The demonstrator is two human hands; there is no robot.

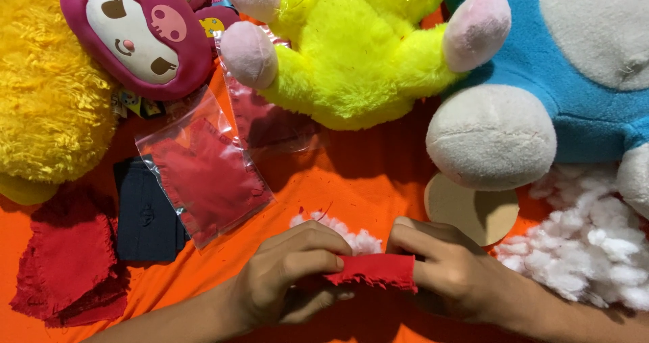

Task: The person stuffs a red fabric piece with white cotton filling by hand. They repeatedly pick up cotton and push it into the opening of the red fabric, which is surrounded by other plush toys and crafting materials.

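While our left hand [291,275] and right hand [449,268] pinch the red cloth piece [375,270] low on the orange sheet [358,174], we seem mid-stuffing; next, careful fingers must grab white fluff [355,238].

A small red cloth piece [376,270] with frayed edges is stretched flat, low over white stuffing.

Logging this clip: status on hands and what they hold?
Left hand and right hand both pinch red fabric piece. White stuffing just behind. Nothing in the way.
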